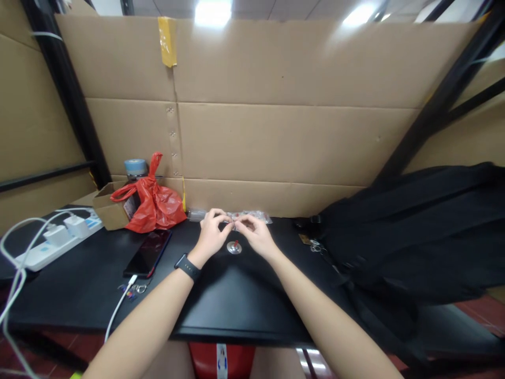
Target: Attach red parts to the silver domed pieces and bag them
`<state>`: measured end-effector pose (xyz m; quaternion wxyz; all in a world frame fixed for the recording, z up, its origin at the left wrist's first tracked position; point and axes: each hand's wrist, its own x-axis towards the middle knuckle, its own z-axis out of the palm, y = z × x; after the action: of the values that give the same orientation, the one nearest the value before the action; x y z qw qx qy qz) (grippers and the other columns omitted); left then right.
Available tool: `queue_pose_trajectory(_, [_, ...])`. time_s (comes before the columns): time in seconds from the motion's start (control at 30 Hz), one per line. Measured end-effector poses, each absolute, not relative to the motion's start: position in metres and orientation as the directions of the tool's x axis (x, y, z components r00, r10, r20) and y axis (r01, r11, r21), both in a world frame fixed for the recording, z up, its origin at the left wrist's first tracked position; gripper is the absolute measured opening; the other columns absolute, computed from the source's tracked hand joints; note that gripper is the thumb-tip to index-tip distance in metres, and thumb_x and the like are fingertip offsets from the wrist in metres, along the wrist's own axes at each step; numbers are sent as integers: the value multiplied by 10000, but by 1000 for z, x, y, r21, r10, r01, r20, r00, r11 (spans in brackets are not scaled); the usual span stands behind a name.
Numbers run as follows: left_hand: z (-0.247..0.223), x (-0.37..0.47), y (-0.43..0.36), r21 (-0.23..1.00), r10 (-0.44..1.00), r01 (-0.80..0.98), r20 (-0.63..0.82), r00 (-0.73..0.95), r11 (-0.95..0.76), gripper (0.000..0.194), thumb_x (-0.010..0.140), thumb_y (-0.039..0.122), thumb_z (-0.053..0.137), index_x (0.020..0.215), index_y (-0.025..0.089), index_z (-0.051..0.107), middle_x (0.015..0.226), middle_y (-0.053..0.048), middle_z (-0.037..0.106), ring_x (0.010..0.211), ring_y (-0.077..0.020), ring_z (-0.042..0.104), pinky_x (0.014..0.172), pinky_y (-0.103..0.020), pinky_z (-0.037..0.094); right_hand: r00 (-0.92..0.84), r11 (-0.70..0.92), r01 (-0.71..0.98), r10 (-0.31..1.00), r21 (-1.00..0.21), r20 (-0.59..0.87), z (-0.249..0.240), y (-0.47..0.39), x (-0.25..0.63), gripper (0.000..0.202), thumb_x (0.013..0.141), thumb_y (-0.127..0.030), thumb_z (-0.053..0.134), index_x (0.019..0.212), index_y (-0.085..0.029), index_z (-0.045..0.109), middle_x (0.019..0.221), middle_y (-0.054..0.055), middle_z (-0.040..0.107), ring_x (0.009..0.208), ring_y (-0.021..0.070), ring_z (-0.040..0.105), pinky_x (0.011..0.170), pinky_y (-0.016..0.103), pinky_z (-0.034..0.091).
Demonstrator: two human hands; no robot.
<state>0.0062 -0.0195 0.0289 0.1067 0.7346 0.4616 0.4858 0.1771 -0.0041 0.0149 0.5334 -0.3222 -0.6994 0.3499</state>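
Observation:
My left hand [215,230] and my right hand [254,231] meet over the middle of the black table [240,300]. Thumb and fingers of each are pinched together around something small and thin, too fine to name. Just below the fingertips, a small round shiny disc [234,248] with a red piece on it rests on the tabletop. Behind the hands lie clear plastic packets [258,216], partly covered by the fingers. A dark watch [188,267] is on my left wrist.
At left are a phone [148,253] with a white cable, a power strip [63,239], a red plastic bag [158,202], a small cardboard box [112,210] and a blue-lidded container [135,167]. A black backpack [418,231] fills the right side. Cardboard [276,142] walls the back.

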Motion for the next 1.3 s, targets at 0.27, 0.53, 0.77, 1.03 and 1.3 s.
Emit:
queue_pose_trajectory(0.27, [29, 3, -20, 498, 779, 668, 593, 203, -553, 76, 879, 276, 652, 855, 225, 703, 1070, -53, 644, 1090, -244, 575, 987, -435, 427, -309, 651, 314, 759, -691, 573, 9, 2, 183, 264, 931, -410, 536, 818, -205, 657, 1087, 89, 648, 1092, 230, 596, 920, 381, 484])
queue_pose_trajectory(0.53, [19, 10, -21, 565, 794, 586, 552, 253, -580, 285, 1003, 393, 435, 1203, 295, 613, 1241, -38, 626, 1207, -224, 542, 1054, -417, 400, -321, 652, 409, 758, -638, 568, 12, 8, 196, 210, 857, -306, 572, 696, -192, 646, 1150, 103, 604, 1103, 253, 583, 912, 396, 463])
queue_pose_trajectory(0.77, [12, 6, -15, 461, 823, 697, 445, 353, -549, 307, 953, 445, 514, 1198, 304, 634, 1231, -48, 637, 1185, -264, 549, 987, -442, 419, -359, 662, 462, 748, -591, 558, 20, 11, 209, 151, 818, -237, 607, 686, -195, 666, 1181, 87, 602, 1108, 243, 580, 989, 418, 425])
queue_pose_trajectory(1.03, [5, -9, -3, 313, 730, 659, 297, 616, -684, 206, 886, 420, 622, 1039, 306, 699, 918, 7, 721, 922, -205, 640, 842, -316, 420, -454, 606, 653, 793, -454, 406, 7, 19, 222, 164, 726, -140, 660, 567, -183, 655, 1075, 97, 655, 1064, 263, 591, 980, 413, 439])
queue_pose_trajectory(1.3, [-5, 0, -1, 319, 773, 704, 297, 561, -634, 293, 850, 404, 685, 1122, 296, 678, 1012, -2, 719, 978, -210, 619, 837, -303, 395, -494, 527, 723, 847, -446, 199, 14, 16, 224, 133, 754, -137, 589, 644, -160, 660, 721, 28, 679, 663, 143, 595, 653, 238, 432])
